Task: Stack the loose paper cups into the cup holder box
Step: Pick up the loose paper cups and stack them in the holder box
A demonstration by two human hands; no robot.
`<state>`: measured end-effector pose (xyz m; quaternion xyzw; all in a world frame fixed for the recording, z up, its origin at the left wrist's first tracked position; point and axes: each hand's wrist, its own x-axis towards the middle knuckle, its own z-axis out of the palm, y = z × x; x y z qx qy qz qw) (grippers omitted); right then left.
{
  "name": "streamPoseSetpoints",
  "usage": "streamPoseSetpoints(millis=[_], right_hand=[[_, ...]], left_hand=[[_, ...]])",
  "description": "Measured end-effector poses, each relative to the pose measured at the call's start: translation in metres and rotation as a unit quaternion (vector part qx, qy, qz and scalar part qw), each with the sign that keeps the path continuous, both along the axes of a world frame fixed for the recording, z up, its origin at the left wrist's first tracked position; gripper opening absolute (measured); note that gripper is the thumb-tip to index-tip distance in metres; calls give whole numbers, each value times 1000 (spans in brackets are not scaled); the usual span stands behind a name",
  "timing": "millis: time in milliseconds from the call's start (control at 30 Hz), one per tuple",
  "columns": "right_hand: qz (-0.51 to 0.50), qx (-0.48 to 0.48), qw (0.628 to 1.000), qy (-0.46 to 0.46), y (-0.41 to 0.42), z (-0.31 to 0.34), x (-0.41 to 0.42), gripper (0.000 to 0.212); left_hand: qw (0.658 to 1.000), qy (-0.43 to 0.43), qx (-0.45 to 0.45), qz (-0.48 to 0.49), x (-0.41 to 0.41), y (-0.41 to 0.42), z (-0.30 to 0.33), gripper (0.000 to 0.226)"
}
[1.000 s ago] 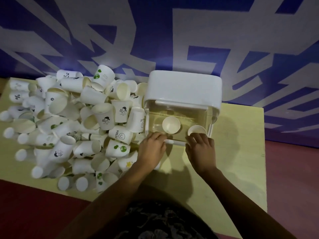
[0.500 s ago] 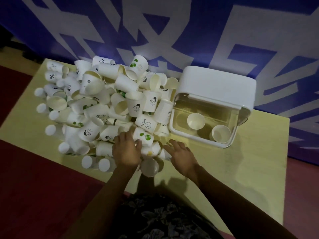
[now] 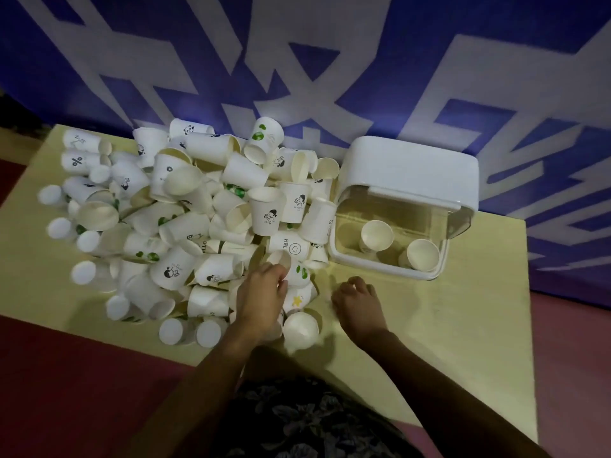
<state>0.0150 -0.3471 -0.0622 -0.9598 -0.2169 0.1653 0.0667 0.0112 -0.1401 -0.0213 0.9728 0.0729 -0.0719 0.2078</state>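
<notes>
Since half a second ago, the left hand point(image 3: 261, 294) has curled its fingers point(image 3: 279, 276) around a smooth white paper cup with green marks point(image 3: 296, 274) at the near edge of the heap of loose cups point(image 3: 185, 219), while the right hand point(image 3: 358, 302) has drawn back, fingers loosely bent and apart, holding nothing, above the pale yellow table point(image 3: 463, 325). Beyond the right fingers, well apart, sits the boxy cup holder box point(image 3: 413, 170), its glossy white lid rounded, its clear walls showing two round-rimmed cups point(image 3: 377, 234) inside. Just between both hands lies another tipped cup point(image 3: 301, 328).
</notes>
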Motion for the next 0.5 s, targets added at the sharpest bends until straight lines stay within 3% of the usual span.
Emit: streamPoseSetpoints(millis=[200, 500], right_hand=[[-152, 50, 987, 5, -23, 19, -12, 10], [-316, 162, 919, -170, -82, 76, 9, 8]], left_hand=[[988, -55, 57, -129, 5, -18, 22, 12], [953, -166, 15, -253, 65, -96, 48, 17]])
